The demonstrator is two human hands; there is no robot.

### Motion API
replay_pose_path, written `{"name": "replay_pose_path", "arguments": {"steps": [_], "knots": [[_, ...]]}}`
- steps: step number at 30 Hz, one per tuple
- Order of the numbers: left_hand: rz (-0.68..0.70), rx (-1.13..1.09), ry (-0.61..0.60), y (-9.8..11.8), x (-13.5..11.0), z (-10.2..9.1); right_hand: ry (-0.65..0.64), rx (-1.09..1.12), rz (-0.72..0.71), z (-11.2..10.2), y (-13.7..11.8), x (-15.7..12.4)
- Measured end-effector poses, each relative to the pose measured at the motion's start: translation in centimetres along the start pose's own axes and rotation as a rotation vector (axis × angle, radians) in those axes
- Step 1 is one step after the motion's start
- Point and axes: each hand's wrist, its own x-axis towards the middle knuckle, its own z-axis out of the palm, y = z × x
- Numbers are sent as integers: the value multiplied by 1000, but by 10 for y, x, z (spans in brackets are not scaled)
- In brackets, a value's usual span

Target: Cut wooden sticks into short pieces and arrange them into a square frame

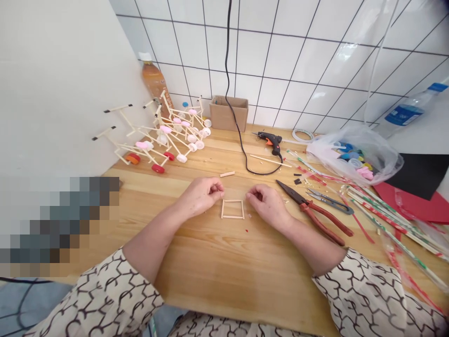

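A small rectangular frame of short wooden sticks (233, 217) lies flat on the wooden table (224, 262) between my hands. My left hand (201, 196) rests at its upper left corner, thumb and fingertips pinched together. At the right side of the frame, my right hand (268, 203) is also curled with thumb against fingers. Whatever either pinch may hold is too small to make out. Just beyond my left hand lie short loose stick pieces (227, 174). Near my right hand are long-nose pliers (308, 206) with red handles.
Small stick-built bicycle models (164, 131) stand at back left by a drink bottle (154, 79). A cardboard box (228, 114), a corded glue gun (270, 139) and tape (302, 135) sit behind. Rightward are thread snips (331, 202), wrapped chopsticks (393, 220) and a plastic bag of caps (354, 157).
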Motion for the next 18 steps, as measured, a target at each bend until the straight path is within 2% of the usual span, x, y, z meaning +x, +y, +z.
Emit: {"name": "replay_pose_path", "arguments": {"steps": [4, 10, 13, 18], "knots": [[43, -15, -1, 6, -4, -1, -1, 15, -104, 1, -4, 1], [169, 46, -136, 17, -13, 1, -54, -50, -264, 9, -14, 2], [235, 152, -178, 22, -16, 4, -71, -103, -293, 10, -18, 3], [255, 297, -248, 24, -16, 10, -80, -184, -306, 13, -24, 2]]}}
